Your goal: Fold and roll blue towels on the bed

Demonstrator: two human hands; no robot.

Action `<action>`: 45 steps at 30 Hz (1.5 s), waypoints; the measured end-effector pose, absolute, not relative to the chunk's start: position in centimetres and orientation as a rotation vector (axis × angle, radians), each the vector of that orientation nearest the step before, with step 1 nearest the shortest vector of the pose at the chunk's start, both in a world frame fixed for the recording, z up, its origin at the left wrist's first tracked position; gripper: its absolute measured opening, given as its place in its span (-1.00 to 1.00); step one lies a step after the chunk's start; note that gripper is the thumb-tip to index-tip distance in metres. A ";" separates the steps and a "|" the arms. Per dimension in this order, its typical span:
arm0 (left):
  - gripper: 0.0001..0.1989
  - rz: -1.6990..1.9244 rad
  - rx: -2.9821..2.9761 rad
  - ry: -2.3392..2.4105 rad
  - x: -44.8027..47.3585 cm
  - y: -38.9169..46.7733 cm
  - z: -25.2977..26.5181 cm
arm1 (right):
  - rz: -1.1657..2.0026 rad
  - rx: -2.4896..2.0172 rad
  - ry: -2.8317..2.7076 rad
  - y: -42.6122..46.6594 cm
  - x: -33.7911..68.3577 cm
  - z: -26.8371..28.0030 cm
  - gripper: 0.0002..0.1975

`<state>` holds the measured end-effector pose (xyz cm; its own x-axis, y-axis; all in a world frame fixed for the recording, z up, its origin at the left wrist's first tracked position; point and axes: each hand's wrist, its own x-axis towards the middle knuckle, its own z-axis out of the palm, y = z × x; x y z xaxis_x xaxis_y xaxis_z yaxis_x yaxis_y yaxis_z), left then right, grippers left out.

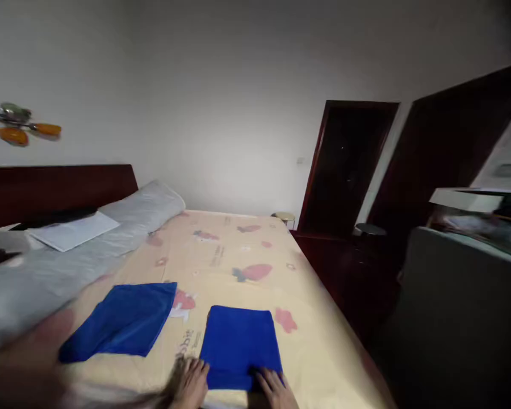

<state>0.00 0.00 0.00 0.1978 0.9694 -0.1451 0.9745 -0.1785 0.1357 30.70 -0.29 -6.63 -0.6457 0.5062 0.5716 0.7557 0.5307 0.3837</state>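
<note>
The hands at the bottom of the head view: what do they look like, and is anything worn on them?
Both are bare. The left hand and the right hand show no gloves, rings or watch that I can see. Only fingers and backs of hands enter the frame; wrists and any sleeves are cut off by the bottom edge. Motion blur hides finer detail.
</note>
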 end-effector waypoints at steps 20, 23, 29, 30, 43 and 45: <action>-0.25 -0.139 2.470 1.261 2.9 -0.8 -1.2 | -0.487 -1.006 -2.712 -0.5 29.7 -8.2 -0.47; -0.24 -0.128 2.458 1.353 2.6 -0.7 -0.8 | -0.334 -1.135 -2.703 -0.4 30.4 -8.1 -0.42; -0.27 -0.186 2.432 1.481 2.1 -0.8 -0.3 | -0.014 -1.468 -2.619 -0.4 32.7 -8.0 -0.39; -0.27 -0.179 2.440 1.486 2.0 -0.8 -0.3 | -0.001 -1.500 -2.607 -0.4 32.9 -8.0 -0.40; -0.30 -0.187 2.485 1.519 2.1 -1.4 0.7 | -0.572 -0.919 -2.695 -1.0 29.0 -7.1 -0.56; -0.29 -0.180 2.488 1.516 2.2 -1.4 0.8 | -0.588 -0.911 -2.709 -1.0 29.1 -6.8 -0.58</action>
<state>2.20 -1.42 0.76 0.4594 0.8609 -0.2185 0.8882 -0.4423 0.1248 29.09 -1.03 -6.84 -0.7827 0.5276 0.3303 0.6170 0.7274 0.3002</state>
